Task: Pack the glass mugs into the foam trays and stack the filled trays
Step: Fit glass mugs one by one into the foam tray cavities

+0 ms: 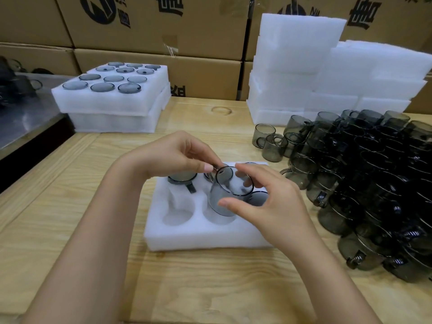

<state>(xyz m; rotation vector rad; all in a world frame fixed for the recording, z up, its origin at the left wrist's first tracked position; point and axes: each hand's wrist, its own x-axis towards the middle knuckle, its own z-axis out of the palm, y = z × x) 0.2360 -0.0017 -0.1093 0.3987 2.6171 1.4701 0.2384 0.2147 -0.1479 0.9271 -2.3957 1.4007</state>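
Cardboard cartons [152, 24] back a pale, grained wooden table [58, 218]. Smoky glass mugs [374, 183] heap at right; filled foam trays [112, 99] stack far left. Over the near, soft white tray [198, 237], the left hand [173, 155] pinches a tilted cylindrical mug [222, 202] at its rim; the right hand [275, 206] grips its side.

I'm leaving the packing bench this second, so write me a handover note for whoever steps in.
Hands: the left hand pinches the rim of the held mug; the right hand grips its side with thumb and fingers. The mug is tilted just above the open tray, over the front middle pocket.
Done: filled trays are stacked at back left, and a seated mug sits in the open tray's back row.
Left: seat this mug, fill the bare front left pocket, stack the tray, then continue with the loose mugs and the empty foam stack.
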